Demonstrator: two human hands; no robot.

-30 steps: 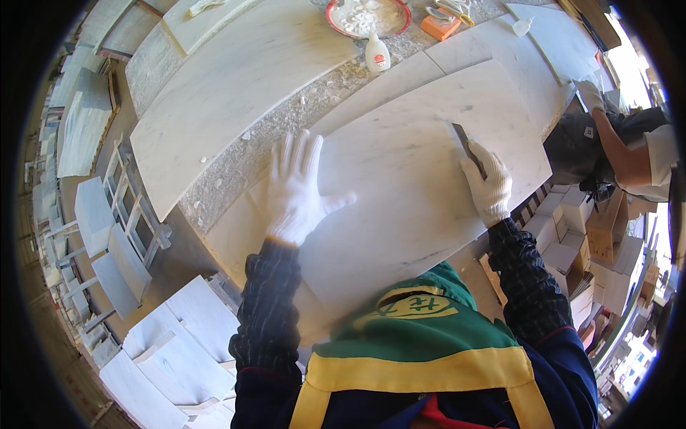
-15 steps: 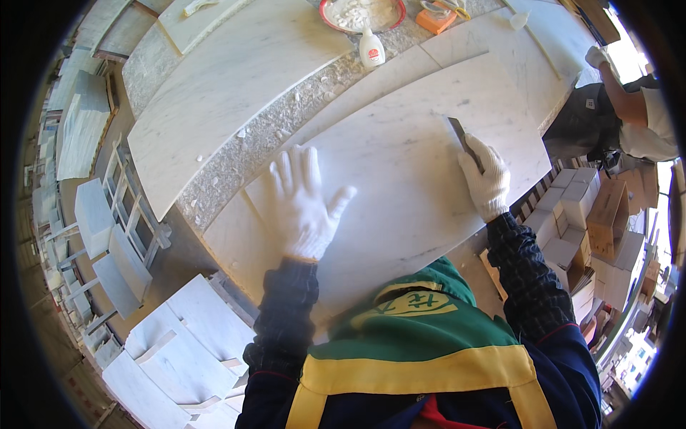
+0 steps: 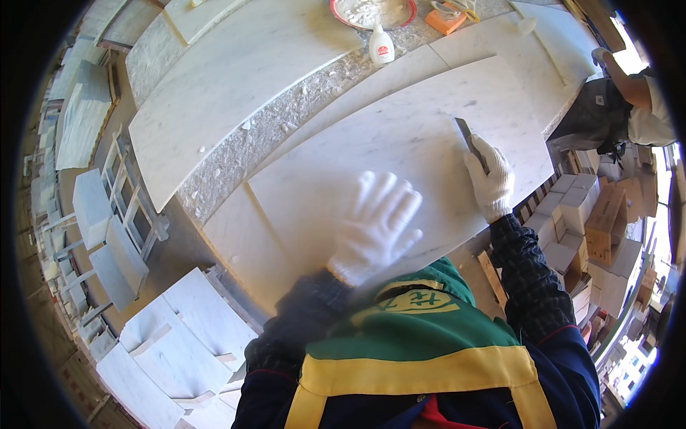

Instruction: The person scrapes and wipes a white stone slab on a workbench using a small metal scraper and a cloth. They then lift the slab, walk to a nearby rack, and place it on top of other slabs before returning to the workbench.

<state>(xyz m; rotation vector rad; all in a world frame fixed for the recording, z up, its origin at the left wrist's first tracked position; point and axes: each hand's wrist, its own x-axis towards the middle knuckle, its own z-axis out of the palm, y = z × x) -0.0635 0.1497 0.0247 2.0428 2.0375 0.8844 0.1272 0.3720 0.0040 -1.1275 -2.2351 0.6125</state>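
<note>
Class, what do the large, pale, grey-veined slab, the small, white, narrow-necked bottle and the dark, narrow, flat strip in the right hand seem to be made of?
Slab: probably smooth marble; irregular grey veins suggest it, though imitation is possible.
Bottle: likely smooth plastic; its rounded shoulders and narrow top hint at this.
Strip: perhaps dull metal, being thin and straight; plastic is possible.
</note>
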